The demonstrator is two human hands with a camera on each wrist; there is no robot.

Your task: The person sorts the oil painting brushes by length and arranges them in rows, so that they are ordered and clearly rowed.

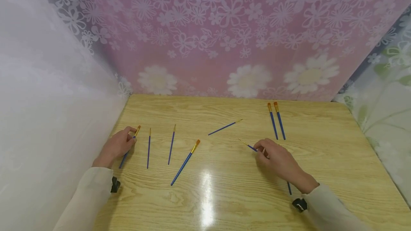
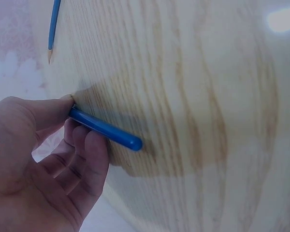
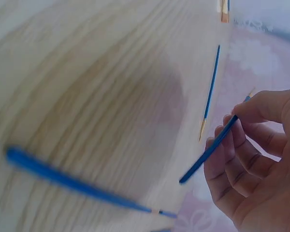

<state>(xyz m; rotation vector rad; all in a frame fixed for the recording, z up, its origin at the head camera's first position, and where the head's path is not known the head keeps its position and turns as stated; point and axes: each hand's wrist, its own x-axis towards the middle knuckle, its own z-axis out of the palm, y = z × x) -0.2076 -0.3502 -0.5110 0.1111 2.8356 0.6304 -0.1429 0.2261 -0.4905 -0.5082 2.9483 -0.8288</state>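
We pinch the left brush in our left hand and the right brush in our right hand.

In the head view, the left brush is near the counter's left edge, bristles toward the far edge; the right brush points toward the far left corner. Light pinches near the metal collar should, we judge, steer best and spare the bristles. Our left forearm reaches in from the near left corner, our right from the near right, partly covering another brush. In the left wrist view, our thumb and fingertips close on the handle. In the right wrist view, our thumb presses the handle against curled fingers.
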